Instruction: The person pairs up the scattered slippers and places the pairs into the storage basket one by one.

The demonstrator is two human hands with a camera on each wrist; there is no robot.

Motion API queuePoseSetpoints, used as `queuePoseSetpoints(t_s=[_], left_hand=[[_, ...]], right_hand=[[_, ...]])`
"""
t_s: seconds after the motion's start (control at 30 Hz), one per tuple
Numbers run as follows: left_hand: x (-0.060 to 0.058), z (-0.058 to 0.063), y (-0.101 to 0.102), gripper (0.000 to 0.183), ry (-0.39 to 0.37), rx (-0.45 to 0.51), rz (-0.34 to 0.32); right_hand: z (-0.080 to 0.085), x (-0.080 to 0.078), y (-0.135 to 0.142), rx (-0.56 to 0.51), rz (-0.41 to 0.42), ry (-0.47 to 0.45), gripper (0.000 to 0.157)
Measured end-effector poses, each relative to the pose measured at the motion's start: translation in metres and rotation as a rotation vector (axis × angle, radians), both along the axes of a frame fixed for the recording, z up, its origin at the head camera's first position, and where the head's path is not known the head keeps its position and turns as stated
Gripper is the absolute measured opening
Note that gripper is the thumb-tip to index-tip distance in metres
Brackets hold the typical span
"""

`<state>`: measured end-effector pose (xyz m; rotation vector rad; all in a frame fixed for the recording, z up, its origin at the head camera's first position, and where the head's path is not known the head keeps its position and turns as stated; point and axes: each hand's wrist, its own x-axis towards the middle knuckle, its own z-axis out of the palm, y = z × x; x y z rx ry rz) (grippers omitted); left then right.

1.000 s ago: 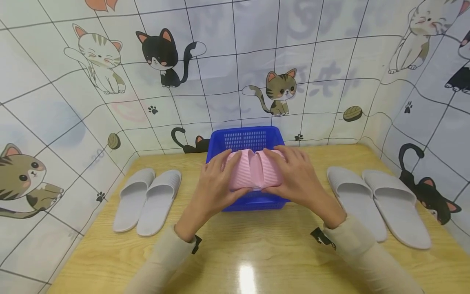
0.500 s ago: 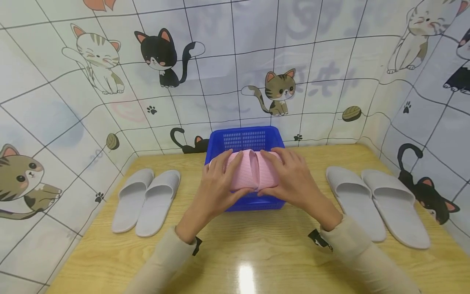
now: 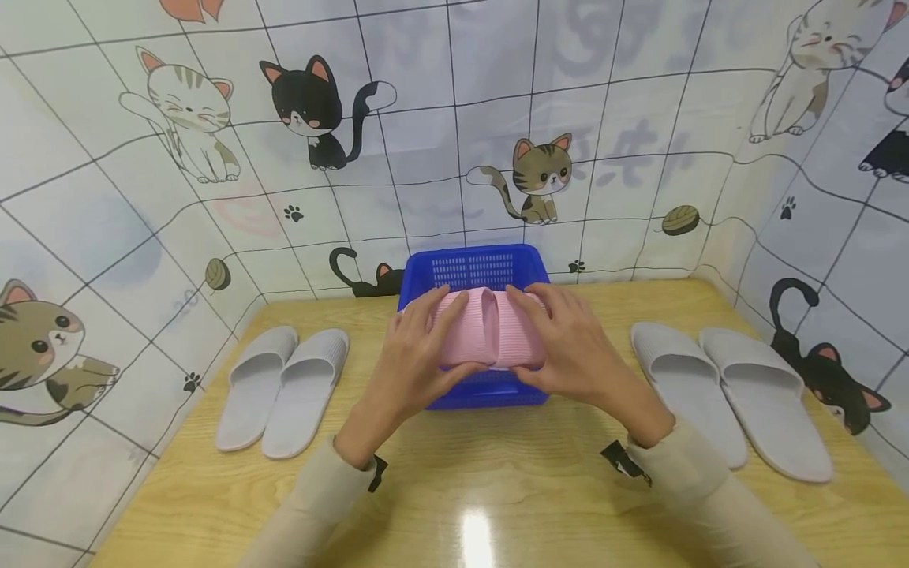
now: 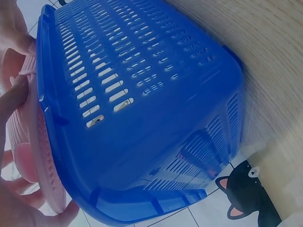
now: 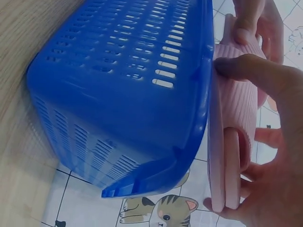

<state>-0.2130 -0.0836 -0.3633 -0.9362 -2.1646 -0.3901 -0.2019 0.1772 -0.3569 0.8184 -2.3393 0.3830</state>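
Observation:
A pair of pink ribbed slippers (image 3: 521,335) is held over the front half of a blue plastic basket (image 3: 483,399). The left hand (image 3: 408,355) grips them from the left, fingers over the top and thumb at the near side. From the right, the right hand (image 3: 578,347) holds them the same way. Their two ribbed uppers sit close together, one opening facing the other. In the right wrist view the slippers (image 5: 234,101) are right at the basket rim (image 5: 206,94), with two soles lying against each other. The hands hide the outer ends.
A pair of light grey slippers (image 3: 305,402) lies on the wooden table (image 3: 497,481) at the left. A larger grey pair (image 3: 770,410) lies at the right. Behind the basket stands a wall covering (image 3: 426,158) printed with cats and grid lines.
The gap between the two pink uppers has narrowed. The right hand shifted slightly left, then back right. Basket and grey slippers stay put.

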Motion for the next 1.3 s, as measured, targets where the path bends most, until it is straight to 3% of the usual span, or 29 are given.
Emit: queuePoseSetpoints(t_s=[0.23,0.37,0.43,0.53,0.63,0.7,0.8,0.9,1.0,1.1,1.17,1.3], left_hand=[[0.001,0.003,-0.002,0.097,0.027,-0.036,-0.019],[0.0,0.005,-0.005,0.1,-0.022,0.017,-0.102],[-0.001,0.007,-0.008,0.096,-0.071,0.088,-0.159],[-0.005,0.01,-0.013,0.086,-0.165,0.268,-0.262],[-0.013,0.012,-0.022,0.089,-0.27,0.484,-0.359],[-0.017,0.014,-0.028,0.094,-0.358,0.612,-0.39],[-0.023,0.015,-0.037,0.093,-0.477,0.746,-0.345],[-0.031,0.012,-0.046,0.075,-0.609,0.781,-0.193],[-0.041,0.005,-0.052,0.055,-0.76,0.746,-0.014],[-0.049,-0.004,-0.058,0.049,-0.869,0.674,0.115],[-0.052,-0.01,-0.061,0.047,-0.905,0.623,0.159],[-0.057,-0.017,-0.063,0.044,-0.922,0.554,0.182]], right_hand=[[0.001,0.002,-0.005,-0.018,-0.012,-0.012,0.103],[0.0,0.003,-0.007,-0.02,-0.046,-0.032,0.103],[0.0,0.004,-0.007,-0.019,-0.06,-0.032,0.104],[0.0,0.002,-0.007,-0.032,-0.089,-0.017,0.106],[0.0,0.001,-0.005,-0.067,-0.117,-0.009,0.107],[0.001,0.001,-0.004,-0.087,-0.129,-0.011,0.108],[0.003,0.0,-0.002,-0.125,-0.131,-0.03,0.11],[0.007,-0.001,0.0,-0.178,-0.138,-0.073,0.109],[0.012,-0.002,0.002,-0.247,-0.15,-0.148,0.106],[0.018,-0.004,0.0,-0.29,-0.164,-0.222,0.104],[0.025,-0.007,-0.002,-0.309,-0.171,-0.27,0.103],[0.042,-0.018,-0.011,-0.33,-0.164,-0.339,0.101]])
